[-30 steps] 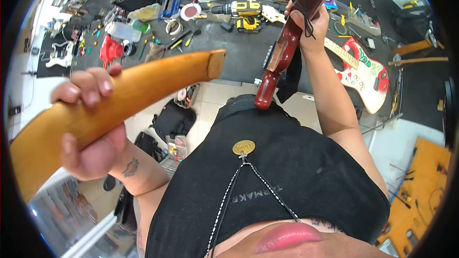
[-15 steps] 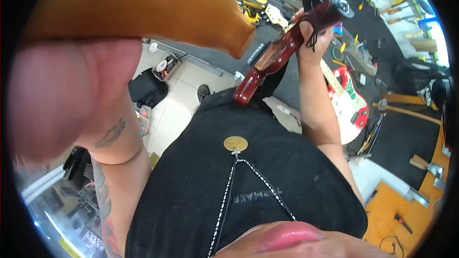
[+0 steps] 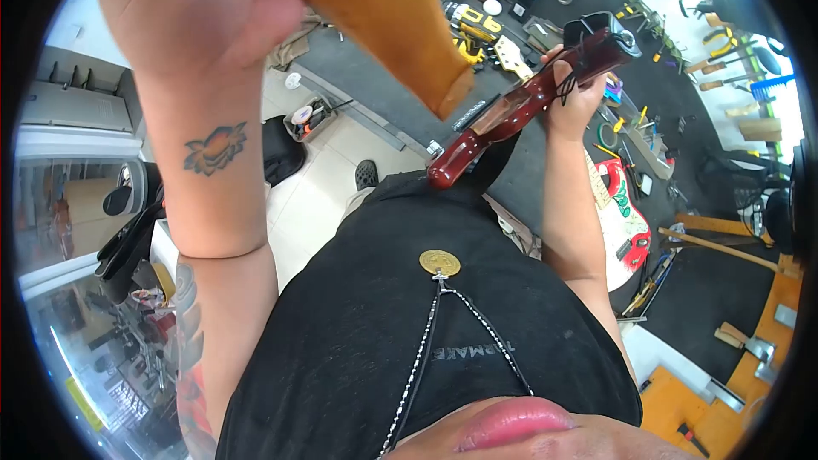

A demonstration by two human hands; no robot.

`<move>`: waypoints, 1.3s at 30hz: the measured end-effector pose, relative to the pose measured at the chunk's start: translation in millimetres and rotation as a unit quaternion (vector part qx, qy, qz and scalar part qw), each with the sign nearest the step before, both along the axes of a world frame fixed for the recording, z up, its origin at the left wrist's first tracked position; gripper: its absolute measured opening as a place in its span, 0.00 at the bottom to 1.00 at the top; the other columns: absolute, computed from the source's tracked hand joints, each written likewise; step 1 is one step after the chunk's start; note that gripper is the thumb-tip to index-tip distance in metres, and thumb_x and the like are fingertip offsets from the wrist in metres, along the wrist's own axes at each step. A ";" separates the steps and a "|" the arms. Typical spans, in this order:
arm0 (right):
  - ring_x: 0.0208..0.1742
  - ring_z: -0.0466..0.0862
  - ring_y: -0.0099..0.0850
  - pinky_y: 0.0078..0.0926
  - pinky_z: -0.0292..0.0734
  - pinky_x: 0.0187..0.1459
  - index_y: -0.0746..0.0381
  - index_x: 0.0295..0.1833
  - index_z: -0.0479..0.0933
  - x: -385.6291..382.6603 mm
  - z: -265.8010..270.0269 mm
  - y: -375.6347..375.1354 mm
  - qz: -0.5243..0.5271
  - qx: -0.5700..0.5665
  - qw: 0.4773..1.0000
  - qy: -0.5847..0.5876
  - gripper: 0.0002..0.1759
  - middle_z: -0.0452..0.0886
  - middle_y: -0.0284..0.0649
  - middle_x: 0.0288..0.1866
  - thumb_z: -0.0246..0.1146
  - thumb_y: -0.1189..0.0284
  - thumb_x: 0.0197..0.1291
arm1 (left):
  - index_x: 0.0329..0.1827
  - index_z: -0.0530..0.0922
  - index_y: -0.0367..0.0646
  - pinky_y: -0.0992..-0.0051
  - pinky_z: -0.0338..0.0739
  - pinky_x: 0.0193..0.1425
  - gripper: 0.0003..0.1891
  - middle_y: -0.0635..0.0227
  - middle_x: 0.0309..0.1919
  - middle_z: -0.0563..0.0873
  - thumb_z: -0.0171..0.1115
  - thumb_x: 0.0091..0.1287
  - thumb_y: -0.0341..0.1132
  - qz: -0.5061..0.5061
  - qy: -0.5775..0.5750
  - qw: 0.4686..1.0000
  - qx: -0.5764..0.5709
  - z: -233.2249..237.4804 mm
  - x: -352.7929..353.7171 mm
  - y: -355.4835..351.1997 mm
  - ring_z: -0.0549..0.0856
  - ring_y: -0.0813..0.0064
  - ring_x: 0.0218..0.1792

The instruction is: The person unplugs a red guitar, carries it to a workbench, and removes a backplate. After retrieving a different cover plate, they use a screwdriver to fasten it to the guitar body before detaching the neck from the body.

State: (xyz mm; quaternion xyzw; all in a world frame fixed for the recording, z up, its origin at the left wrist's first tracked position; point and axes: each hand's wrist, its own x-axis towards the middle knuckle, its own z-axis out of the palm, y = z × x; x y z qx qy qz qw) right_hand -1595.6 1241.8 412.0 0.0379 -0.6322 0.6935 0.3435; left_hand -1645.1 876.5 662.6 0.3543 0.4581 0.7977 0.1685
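Note:
At the upper left my left hand (image 3: 200, 8) is wrapped around an amber-brown wooden guitar neck (image 3: 375, 13), close to the camera and blurred. The neck's squared-off heel points down and right, a little apart from the guitar body. My right hand (image 3: 584, 106) grips a glossy dark red guitar body (image 3: 524, 111), seen edge-on and slanted, its lower end against my black shirt. A bare-wood recess (image 3: 503, 115) shows in its edge. Thin black cords (image 3: 565, 85) hang over its upper part. The far end of the neck is out of view.
Under the body is a dark workbench (image 3: 366, 89). A yellow and black drill (image 3: 473, 21) and a pale guitar headstock (image 3: 513, 60) lie beyond. On the right lies a red and white guitar (image 3: 626, 221). Tools hang on the wall (image 3: 724, 60); a tool box (image 3: 311, 117) stands at left.
My left hand has moved up, tilting the guitar neck more steeply. Its heel has shifted slightly right and down. The red body appears a little further right, still in my right hand.

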 end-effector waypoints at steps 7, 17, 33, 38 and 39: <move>0.47 0.86 0.32 0.30 0.86 0.52 0.64 0.61 0.71 39.3 2.3 4.4 -0.050 -0.069 0.996 0.027 0.25 0.83 0.41 0.48 0.76 0.78 0.64 | 0.60 0.70 0.36 0.47 0.61 0.78 0.23 0.60 0.47 0.74 0.53 0.69 0.44 0.105 0.040 0.992 -0.051 -19.6 38.9 -49.4 0.74 0.61 0.57; 0.48 0.87 0.31 0.29 0.84 0.56 0.64 0.58 0.74 59.8 19.8 -7.8 0.012 0.024 0.995 -0.100 0.23 0.85 0.42 0.49 0.74 0.83 0.59 | 0.55 0.75 0.35 0.52 0.71 0.70 0.23 0.59 0.42 0.77 0.63 0.65 0.43 0.409 0.000 0.904 -0.126 -78.9 129.7 -165.0 0.78 0.62 0.49; 0.39 0.83 0.26 0.27 0.77 0.46 0.66 0.45 0.84 -4.1 42.9 40.8 -0.187 0.089 0.937 -0.283 0.19 0.86 0.35 0.40 0.80 0.66 0.53 | 0.57 0.76 0.31 0.56 0.72 0.69 0.19 0.57 0.45 0.78 0.62 0.66 0.33 0.471 -0.129 0.862 -0.137 -156.9 144.5 -266.4 0.77 0.64 0.48; 0.40 0.85 0.28 0.29 0.80 0.46 0.68 0.48 0.83 21.5 18.0 89.2 -0.234 0.018 0.935 -0.266 0.22 0.86 0.37 0.42 0.81 0.66 0.54 | 0.57 0.76 0.31 0.56 0.72 0.69 0.19 0.56 0.45 0.78 0.61 0.67 0.34 0.488 -0.160 0.845 -0.153 -160.7 138.5 -269.3 0.77 0.64 0.49; 0.41 0.85 0.28 0.29 0.80 0.46 0.68 0.48 0.83 24.8 16.4 96.2 -0.241 -0.007 0.936 -0.256 0.21 0.86 0.37 0.42 0.81 0.68 0.55 | 0.57 0.76 0.31 0.56 0.72 0.69 0.19 0.56 0.45 0.78 0.61 0.67 0.34 0.490 -0.160 0.842 -0.157 -159.0 137.2 -269.2 0.77 0.64 0.49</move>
